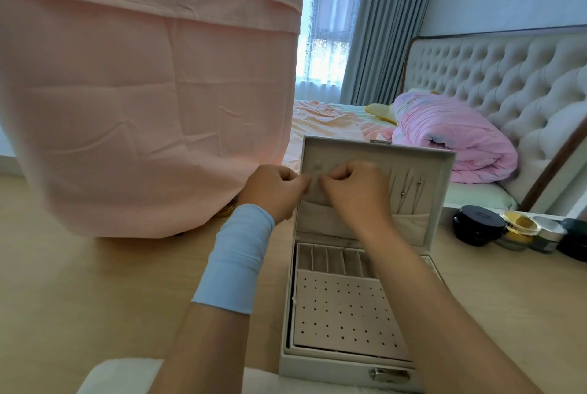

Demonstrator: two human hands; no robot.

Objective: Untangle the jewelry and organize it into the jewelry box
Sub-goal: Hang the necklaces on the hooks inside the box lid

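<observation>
This is a bedroom in a home. Beyond the right hand [352, 195] stands a bed [333, 126] with a tufted headboard [495, 75] and a rolled pink quilt [451, 136]. Further back, grey curtains [390, 21] hang beside a lace-covered window [327, 28]. Right of that hand, cosmetic jars [517, 230] sit on the wooden desk [95, 282].

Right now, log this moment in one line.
left hand, right hand: both pinch thin piece, blurred, at lid | jewelry box: open | necklaces: hanging in lid, right side
</observation>
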